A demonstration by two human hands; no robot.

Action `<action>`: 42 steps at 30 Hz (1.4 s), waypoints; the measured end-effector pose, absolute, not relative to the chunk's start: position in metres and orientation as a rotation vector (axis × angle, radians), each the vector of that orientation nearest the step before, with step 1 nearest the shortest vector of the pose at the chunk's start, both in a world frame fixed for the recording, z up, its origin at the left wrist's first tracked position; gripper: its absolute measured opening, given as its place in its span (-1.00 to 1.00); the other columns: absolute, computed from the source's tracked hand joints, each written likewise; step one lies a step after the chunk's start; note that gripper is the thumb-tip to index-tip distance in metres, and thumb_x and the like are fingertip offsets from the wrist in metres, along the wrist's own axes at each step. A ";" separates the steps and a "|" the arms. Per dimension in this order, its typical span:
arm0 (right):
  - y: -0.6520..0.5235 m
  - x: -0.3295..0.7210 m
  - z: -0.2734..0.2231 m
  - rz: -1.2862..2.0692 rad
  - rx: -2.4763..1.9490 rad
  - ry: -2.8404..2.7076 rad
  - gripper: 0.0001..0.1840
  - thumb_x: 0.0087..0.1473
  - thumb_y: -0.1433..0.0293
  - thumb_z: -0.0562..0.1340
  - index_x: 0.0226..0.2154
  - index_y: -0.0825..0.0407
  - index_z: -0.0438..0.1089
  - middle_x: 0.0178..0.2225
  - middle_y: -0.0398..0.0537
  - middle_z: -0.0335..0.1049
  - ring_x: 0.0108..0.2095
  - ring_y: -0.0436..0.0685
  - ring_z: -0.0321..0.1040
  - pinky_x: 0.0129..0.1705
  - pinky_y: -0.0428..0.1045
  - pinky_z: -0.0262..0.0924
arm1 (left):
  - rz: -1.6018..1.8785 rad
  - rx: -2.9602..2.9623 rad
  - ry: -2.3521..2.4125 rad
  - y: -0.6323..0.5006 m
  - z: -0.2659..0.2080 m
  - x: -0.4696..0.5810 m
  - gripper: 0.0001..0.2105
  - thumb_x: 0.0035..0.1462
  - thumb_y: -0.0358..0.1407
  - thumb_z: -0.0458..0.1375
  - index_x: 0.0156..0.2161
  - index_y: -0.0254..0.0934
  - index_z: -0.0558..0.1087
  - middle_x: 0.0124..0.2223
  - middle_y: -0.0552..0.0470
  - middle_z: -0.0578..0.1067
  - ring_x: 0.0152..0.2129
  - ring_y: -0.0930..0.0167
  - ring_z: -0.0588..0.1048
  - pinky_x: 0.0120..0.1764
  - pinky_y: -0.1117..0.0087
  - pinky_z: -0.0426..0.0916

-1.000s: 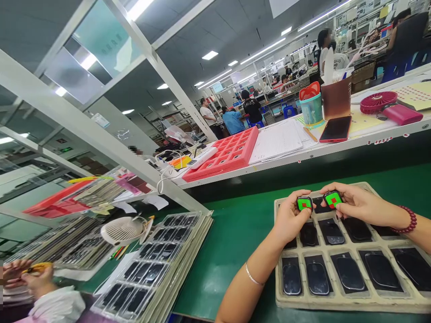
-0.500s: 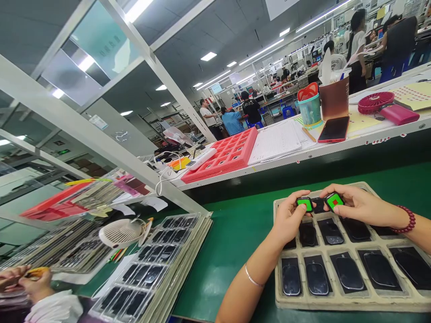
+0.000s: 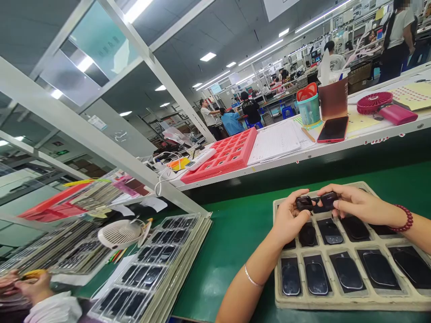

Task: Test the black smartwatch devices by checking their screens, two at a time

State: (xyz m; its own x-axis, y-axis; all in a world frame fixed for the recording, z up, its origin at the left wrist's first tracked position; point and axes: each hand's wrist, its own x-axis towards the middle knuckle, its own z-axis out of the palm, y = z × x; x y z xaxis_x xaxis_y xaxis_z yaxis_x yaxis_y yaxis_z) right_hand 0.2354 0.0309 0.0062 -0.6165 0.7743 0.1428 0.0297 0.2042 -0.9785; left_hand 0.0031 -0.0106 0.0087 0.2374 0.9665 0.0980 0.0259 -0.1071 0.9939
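My left hand (image 3: 290,220) is closed on a small black smartwatch body (image 3: 305,203) with rounded corners and a dark screen. A second black smartwatch body (image 3: 329,199), its screen dark too, sits between the thumb and fingers of my right hand (image 3: 357,204). Both are held side by side above the far part of a beige moulded tray (image 3: 283,304). In the tray's compartments lie several dark glossy pieces with rounded corners, such as a black screen-like piece (image 3: 317,278). My hands hide part of the back row.
Left of the tray rises a stack of clear-topped trays (image 3: 158,251) with dark parts. Behind it stands a small white fan (image 3: 121,234). Another person's hands (image 3: 35,287) work at far left. The shelf ahead holds a red foam tray (image 3: 222,154), papers (image 3: 276,142) and a phone (image 3: 333,129).
Both smartwatch screens have gone from green with a red square to dark. My hands have barely moved, the left thumb shifting slightly. In the background, people at the right have changed position.
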 end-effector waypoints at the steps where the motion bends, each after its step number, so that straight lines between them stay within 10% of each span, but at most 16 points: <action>1: 0.031 0.235 0.005 1.473 -0.755 -1.822 -0.60 0.16 0.28 0.28 0.05 0.00 0.45 -0.21 -0.01 0.55 -0.44 0.09 0.46 -0.37 0.01 0.44 | 1.080 1.417 1.015 -0.011 0.009 0.003 -0.43 0.01 -0.41 0.25 0.18 -0.30 0.39 -0.10 -0.11 0.60 -0.21 0.35 0.54 -0.18 0.38 0.43; 8: 0.028 0.233 0.008 1.375 -0.715 -1.917 -0.56 0.06 0.38 0.34 0.04 -0.04 0.47 -0.05 0.01 0.55 -0.14 0.24 0.53 -0.15 0.06 0.48 | 1.106 1.419 1.032 -0.010 0.010 0.004 -0.54 0.04 -0.39 0.24 0.10 -0.31 0.43 -0.13 -0.11 0.61 -0.24 0.35 0.54 -0.20 0.38 0.42; 11: 0.028 0.233 0.011 1.413 -0.722 -1.930 -0.60 0.12 0.31 0.30 0.03 -0.02 0.48 -0.08 0.03 0.55 -0.32 0.17 0.54 -0.24 0.08 0.50 | 1.128 1.419 1.036 -0.009 0.010 0.004 -0.64 0.05 -0.38 0.23 0.00 -0.31 0.47 -0.22 -0.08 0.61 -0.28 0.35 0.54 -0.21 0.37 0.42; 19: 0.030 0.232 0.006 1.426 -0.705 -1.893 -0.46 0.07 0.37 0.37 0.13 -0.05 0.43 -0.01 0.05 0.54 -0.06 0.27 0.49 -0.09 0.09 0.45 | 1.097 1.367 1.068 -0.009 0.012 0.004 -0.40 -0.04 -0.47 0.24 0.18 -0.26 0.39 -0.13 -0.07 0.59 -0.24 0.38 0.51 -0.22 0.41 0.38; 26: 0.035 0.237 0.005 1.773 -0.669 -1.482 -0.13 0.02 0.30 0.47 0.32 -0.08 0.19 -0.21 -0.06 0.53 -0.37 0.06 0.43 -0.37 -0.05 0.44 | 1.071 1.066 0.823 -0.003 0.012 -0.001 -0.15 -0.15 -0.37 0.45 0.27 -0.24 0.24 -0.12 -0.03 0.56 -0.45 0.51 0.51 -0.46 0.53 0.25; 32: 0.043 0.242 0.011 2.070 -0.601 -1.084 -0.52 0.21 0.07 0.31 0.03 0.03 0.50 -0.09 0.11 0.61 -0.41 0.06 0.53 -0.41 -0.10 0.47 | 1.075 0.848 0.677 0.004 0.015 -0.008 -0.39 0.05 0.01 0.36 0.10 -0.36 0.45 -0.19 -0.15 0.61 -0.52 0.48 0.53 -0.57 0.56 0.22; 37: 0.053 0.246 0.010 2.169 -0.639 -1.011 -0.35 0.38 -0.02 -0.07 -0.03 0.07 0.53 -0.09 0.17 0.63 -0.41 0.13 0.57 -0.45 -0.04 0.49 | 1.037 0.680 0.665 0.013 0.015 -0.013 -0.45 0.30 0.10 0.05 -0.02 -0.43 0.51 -0.21 -0.24 0.62 -0.52 0.45 0.54 -0.55 0.54 0.27; 42: 0.048 0.246 0.009 2.044 -0.646 -1.174 -0.54 0.20 0.07 0.27 0.03 0.00 0.46 -0.03 0.15 0.59 -0.36 0.15 0.57 -0.41 -0.01 0.50 | 1.077 0.805 0.715 0.010 0.012 -0.010 -0.50 0.07 -0.08 0.35 0.02 -0.38 0.46 -0.20 -0.15 0.61 -0.54 0.51 0.50 -0.56 0.55 0.22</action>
State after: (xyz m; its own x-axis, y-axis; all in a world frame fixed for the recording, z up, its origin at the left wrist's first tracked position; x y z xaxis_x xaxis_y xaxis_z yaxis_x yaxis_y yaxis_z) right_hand 0.2462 0.0480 0.0086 -0.6434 0.7611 -0.0817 -0.3129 -0.3589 -0.8794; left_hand -0.0098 0.0099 0.0123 0.3138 0.9427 -0.1131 -0.4698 0.2577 0.8443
